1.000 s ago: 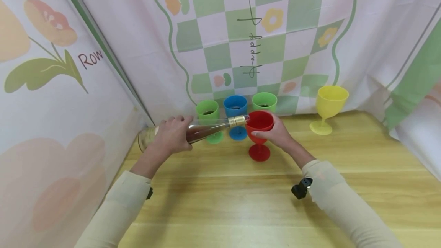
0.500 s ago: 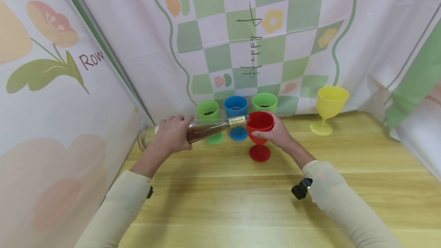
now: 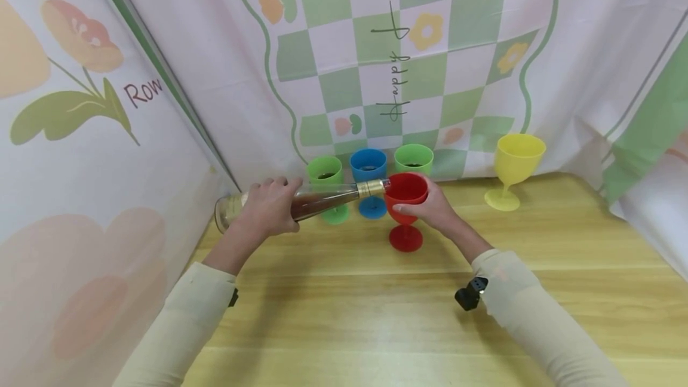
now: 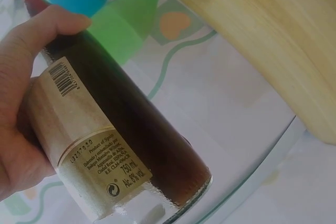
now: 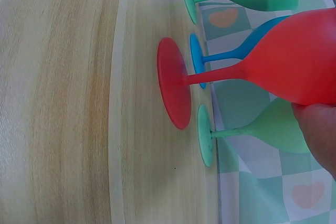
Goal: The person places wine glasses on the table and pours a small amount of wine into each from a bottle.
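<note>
My left hand [image 3: 271, 208] grips a wine bottle [image 3: 322, 200] by its body, tilted almost flat with its neck pointing right. Dark reddish liquid shows through the glass, and a cream label [image 4: 86, 135] faces the left wrist camera. The bottle's mouth sits right at the rim of a red goblet [image 3: 405, 196]. Around that goblet's bowl curl the fingers and thumb of my right hand [image 3: 432, 208], keeping it upright. Its red foot [image 5: 174, 83] shows close over the wooden table in the right wrist view. The inside of the red bowl is mostly hidden.
Behind the bottle stand a green goblet [image 3: 325, 167], a blue goblet [image 3: 368, 163] and a second green goblet [image 3: 414, 157], with dark liquid inside. A yellow goblet [image 3: 516, 160] is at the back right of the wooden table [image 3: 365, 315]. Printed curtains [image 3: 333, 34] enclose the back and sides.
Almost nothing differs: both hands keep their holds, and the bottle's mouth stays at the red goblet's rim. The bottle's base end has risen very slightly.
</note>
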Demonstrator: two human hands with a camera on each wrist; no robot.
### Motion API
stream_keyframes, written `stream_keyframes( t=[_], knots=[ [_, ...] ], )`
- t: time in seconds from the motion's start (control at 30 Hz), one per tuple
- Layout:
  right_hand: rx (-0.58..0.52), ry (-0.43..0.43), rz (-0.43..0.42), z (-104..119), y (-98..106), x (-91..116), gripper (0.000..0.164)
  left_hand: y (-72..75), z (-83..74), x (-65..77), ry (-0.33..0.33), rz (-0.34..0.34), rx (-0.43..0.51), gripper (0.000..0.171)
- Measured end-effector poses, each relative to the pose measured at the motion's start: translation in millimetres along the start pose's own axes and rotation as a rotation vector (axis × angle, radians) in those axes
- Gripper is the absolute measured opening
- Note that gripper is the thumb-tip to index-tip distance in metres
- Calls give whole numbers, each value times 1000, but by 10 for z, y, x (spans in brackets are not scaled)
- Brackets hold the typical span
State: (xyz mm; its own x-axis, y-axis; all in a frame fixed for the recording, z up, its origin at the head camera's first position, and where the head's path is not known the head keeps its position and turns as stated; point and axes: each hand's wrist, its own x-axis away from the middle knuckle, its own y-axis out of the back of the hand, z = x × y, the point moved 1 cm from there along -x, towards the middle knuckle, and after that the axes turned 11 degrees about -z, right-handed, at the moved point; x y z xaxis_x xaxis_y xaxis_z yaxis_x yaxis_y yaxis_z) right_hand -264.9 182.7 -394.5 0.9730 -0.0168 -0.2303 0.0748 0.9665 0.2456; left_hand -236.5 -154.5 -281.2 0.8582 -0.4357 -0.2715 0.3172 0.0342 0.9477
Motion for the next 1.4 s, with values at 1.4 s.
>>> stream_keyframes(
  t=[1.4],
  knots=[
    [-2,22,0,-24,-12,2,78,28,-16,1,-8,5,-23,74]
  ],
)
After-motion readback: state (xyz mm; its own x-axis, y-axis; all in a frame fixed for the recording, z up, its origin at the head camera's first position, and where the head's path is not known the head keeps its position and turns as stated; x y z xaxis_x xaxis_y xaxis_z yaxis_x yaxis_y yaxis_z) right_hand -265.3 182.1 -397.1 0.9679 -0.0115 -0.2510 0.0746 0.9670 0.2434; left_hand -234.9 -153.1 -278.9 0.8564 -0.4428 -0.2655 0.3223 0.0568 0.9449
